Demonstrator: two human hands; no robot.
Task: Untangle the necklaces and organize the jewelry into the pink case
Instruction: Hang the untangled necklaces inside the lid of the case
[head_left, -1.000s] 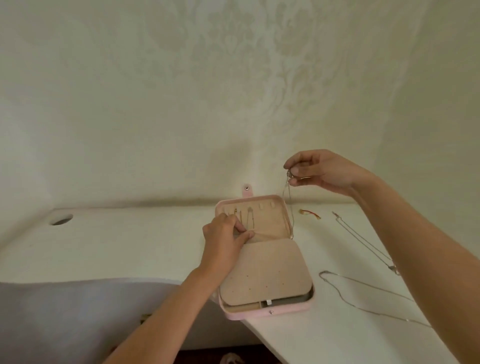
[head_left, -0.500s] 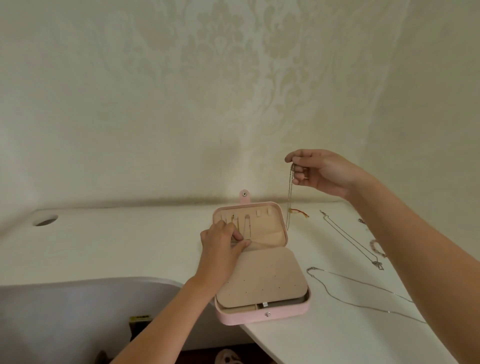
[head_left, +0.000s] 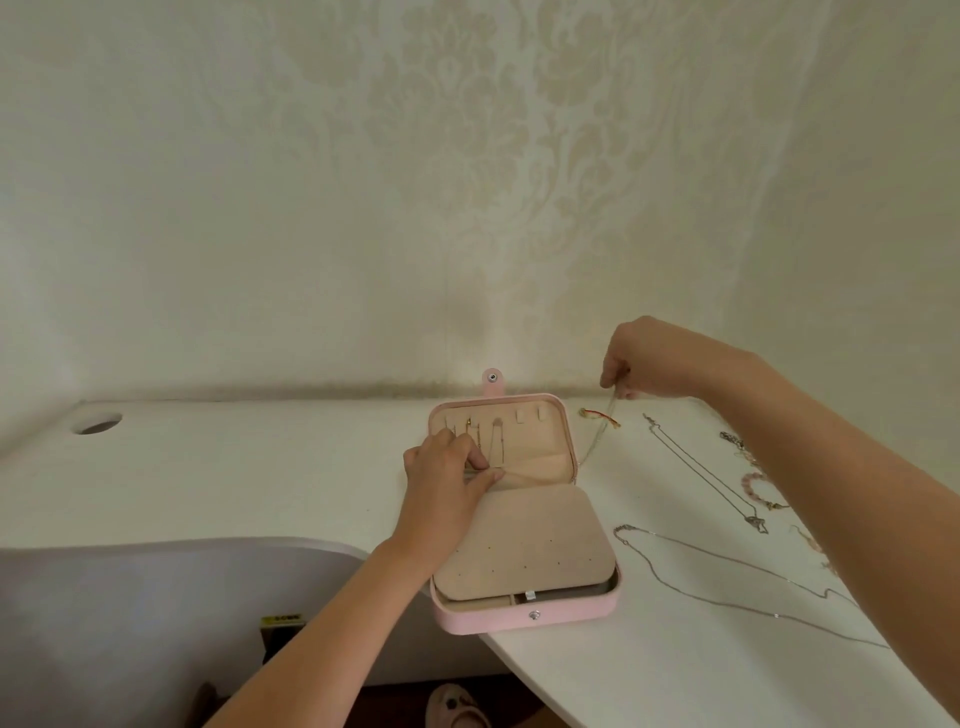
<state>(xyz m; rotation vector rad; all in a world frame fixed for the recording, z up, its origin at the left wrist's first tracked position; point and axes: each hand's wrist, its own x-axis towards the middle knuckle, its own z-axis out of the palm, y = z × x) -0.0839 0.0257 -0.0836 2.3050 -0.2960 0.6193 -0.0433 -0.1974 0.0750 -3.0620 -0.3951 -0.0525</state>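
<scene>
Surface: white tabletop (head_left: 260, 483) with a curved front edge, set against the wall.
Under your left hand (head_left: 447, 483): pink hinged jewellery case (head_left: 524, 618), open, its base flat on the top, near left corner at the curved edge.
Far left of both grips: round hole (head_left: 97, 423) cut in the top.
Just below your right hand (head_left: 660, 358): small red-and-gold piece (head_left: 600, 415); the fine pale chain (head_left: 597, 436) you pinch hangs past it.
Toward you from that grip: thin silver pendant chain (head_left: 701, 473), laid straight.
Nearer you still: long silver chain (head_left: 775, 616), spread in an open loop, apart from the case.
Beside your right forearm: pink beaded bracelet (head_left: 751, 486), partly hidden.
</scene>
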